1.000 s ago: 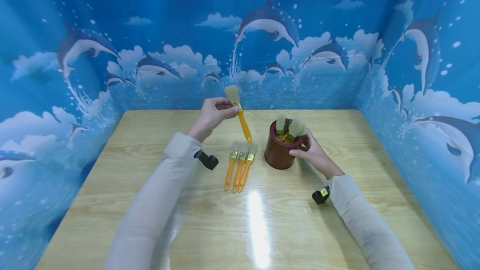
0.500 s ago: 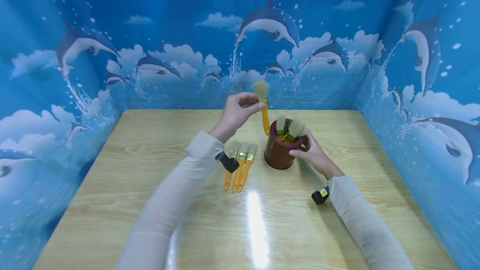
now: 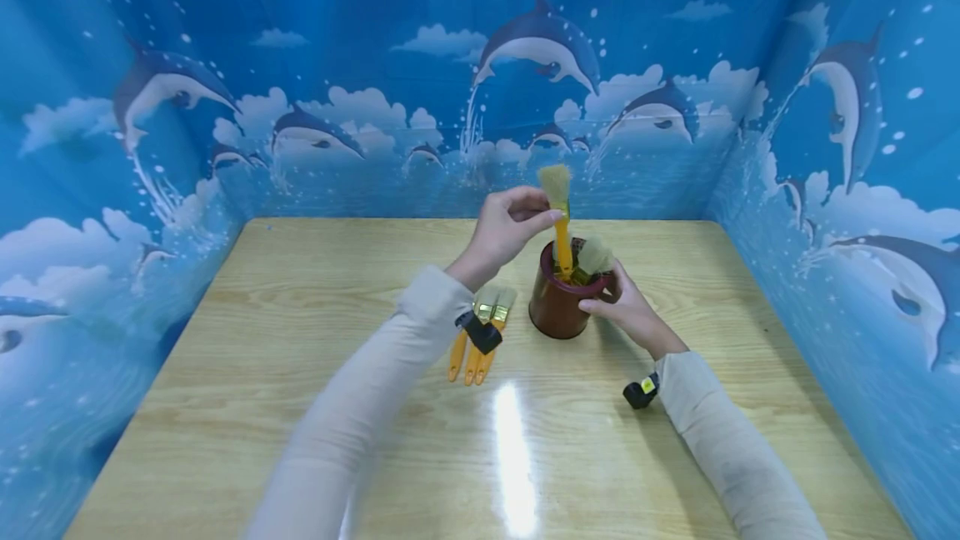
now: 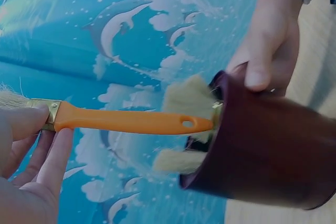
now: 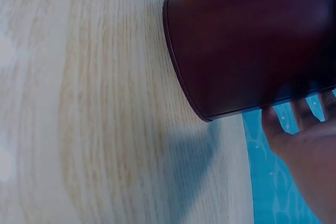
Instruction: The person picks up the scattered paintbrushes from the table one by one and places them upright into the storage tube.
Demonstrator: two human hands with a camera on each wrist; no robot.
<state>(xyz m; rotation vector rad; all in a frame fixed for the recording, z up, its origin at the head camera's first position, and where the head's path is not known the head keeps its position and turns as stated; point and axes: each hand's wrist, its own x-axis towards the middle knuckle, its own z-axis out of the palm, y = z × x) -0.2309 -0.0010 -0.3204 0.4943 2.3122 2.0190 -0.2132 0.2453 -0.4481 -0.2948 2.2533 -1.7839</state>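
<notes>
My left hand [image 3: 510, 227] pinches a paintbrush [image 3: 561, 232] near its metal ferrule, bristles up. The tip of its orange handle [image 4: 131, 121] is at the mouth of a dark red-brown cylindrical pot [image 3: 558, 311]. Inside the pot stand other paintbrushes [image 3: 595, 257], bristles up. Against the pot's right side, my right hand [image 3: 633, 311] holds it, thumb toward the front and fingers behind. The pot [image 5: 252, 45] stands on the table in the right wrist view. Three paintbrushes [image 3: 476, 361] lie side by side left of the pot, partly covered by the left wrist camera.
A light wood table [image 3: 300, 315] carries everything. A blue dolphin-printed curtain [image 3: 375, 65] closes off the back and both sides. Black cameras are strapped to the left wrist [image 3: 480, 332] and the right wrist [image 3: 641, 392].
My left hand has carried the paintbrush rightward, from above the brushes on the table to over the pot, and its handle now points into the mouth. The right hand and pot stay put.
</notes>
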